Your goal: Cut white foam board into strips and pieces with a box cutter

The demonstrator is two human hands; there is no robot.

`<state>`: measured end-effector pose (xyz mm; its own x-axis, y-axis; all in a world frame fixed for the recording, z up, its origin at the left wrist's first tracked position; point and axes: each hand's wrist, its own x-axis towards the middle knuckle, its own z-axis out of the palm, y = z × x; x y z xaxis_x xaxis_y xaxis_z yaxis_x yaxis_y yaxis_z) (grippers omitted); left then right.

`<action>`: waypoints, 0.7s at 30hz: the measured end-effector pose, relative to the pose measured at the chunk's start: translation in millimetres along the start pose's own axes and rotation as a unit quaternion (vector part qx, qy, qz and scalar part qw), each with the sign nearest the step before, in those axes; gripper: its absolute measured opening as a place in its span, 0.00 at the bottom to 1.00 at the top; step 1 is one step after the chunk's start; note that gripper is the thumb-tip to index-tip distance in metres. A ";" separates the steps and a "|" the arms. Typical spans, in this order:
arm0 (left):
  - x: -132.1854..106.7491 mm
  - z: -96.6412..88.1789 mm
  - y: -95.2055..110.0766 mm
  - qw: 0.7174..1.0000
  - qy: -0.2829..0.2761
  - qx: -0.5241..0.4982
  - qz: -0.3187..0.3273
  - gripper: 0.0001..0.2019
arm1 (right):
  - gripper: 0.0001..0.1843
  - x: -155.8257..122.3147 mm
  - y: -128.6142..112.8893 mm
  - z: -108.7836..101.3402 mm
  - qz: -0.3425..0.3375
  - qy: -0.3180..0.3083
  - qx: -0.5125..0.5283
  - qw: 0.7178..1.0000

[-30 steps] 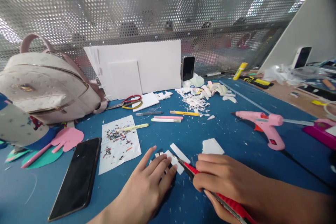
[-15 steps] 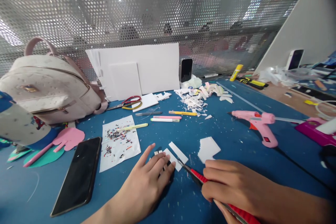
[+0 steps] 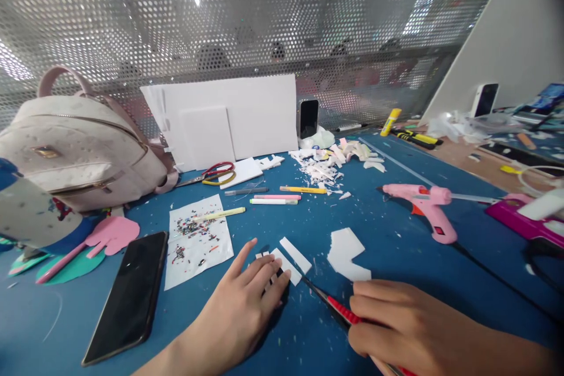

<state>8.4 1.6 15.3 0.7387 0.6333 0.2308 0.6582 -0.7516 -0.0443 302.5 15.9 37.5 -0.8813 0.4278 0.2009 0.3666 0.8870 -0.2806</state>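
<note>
My left hand (image 3: 240, 305) lies flat on the blue mat, fingers spread, pressing down small white foam strips (image 3: 282, 261). My right hand (image 3: 396, 323) is closed round a red utility knife (image 3: 339, 308). The knife's blade tip sits just right of the strips, near my left fingertips. A larger white foam offcut (image 3: 346, 254) rests on the mat just beyond my right hand.
A black phone (image 3: 127, 294) and a paper with confetti bits (image 3: 196, 239) lie to the left. A pink glue gun (image 3: 425, 202) with its cable is at right. Pens (image 3: 275, 195), scissors (image 3: 215, 173), foam scraps (image 3: 328, 164), white boards (image 3: 229, 117) and a backpack (image 3: 74, 141) stand further back.
My right hand has drawn the knife back toward me and to the right, along the strips. My left hand has stayed pressed on the strips.
</note>
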 end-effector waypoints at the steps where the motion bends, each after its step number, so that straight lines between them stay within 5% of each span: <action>1: 2.2 -2.4 0.1 1.000 0.000 -0.010 -0.003 0.20 | 0.11 0.4 1.2 -1.8 -0.009 0.001 0.009 1.000; 10: 47.2 -8.2 -28.0 0.997 -0.011 -0.079 0.017 0.13 | 0.10 0.5 4.9 -45.4 -0.027 0.018 0.028 0.999; 16: 73.2 -12.6 -50.4 0.978 -0.091 -0.182 0.053 0.03 | 0.12 -11.5 11.2 -41.9 -0.022 0.051 0.022 0.998; 21: 77.9 -17.1 -57.4 0.953 -0.129 -0.274 0.022 0.06 | 0.12 -16.1 16.5 -39.5 -0.010 0.085 0.029 0.996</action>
<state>25.7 90.9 52.5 0.8218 0.5697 -0.0101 0.5032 -0.7174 0.4818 334.5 30.5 66.7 -0.8234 0.4371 0.3619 0.3264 0.8864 -0.3282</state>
